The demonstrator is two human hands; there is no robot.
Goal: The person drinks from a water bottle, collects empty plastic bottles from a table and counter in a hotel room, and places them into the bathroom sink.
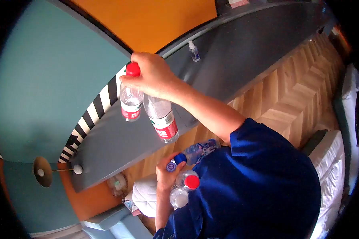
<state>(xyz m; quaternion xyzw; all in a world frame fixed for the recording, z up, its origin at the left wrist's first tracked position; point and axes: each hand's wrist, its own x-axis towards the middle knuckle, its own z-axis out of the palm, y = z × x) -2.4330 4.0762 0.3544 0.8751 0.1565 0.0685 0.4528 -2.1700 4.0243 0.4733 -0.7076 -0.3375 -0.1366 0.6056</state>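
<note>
My right hand (151, 76) reaches out over a grey shelf (227, 59) and grips two clear water bottles by their tops. One has a red cap and red label (131, 104). The other (163, 119) hangs tilted beside it, its base just above the shelf. My left hand (166, 173) is near my chest, clutching several bottles against my blue shirt. Among them are a blue-capped bottle (197, 151), one with a red cap (190, 181) and one with a white cap (180, 198).
A small spray bottle (194, 51) stands farther along the shelf. Teal and orange walls lie beyond it, with a black-and-white striped band (93, 109). A round lamp-like fitting (42, 171) sits at the left, white bedding (333, 167) at the right, and a white bag (145, 195) below.
</note>
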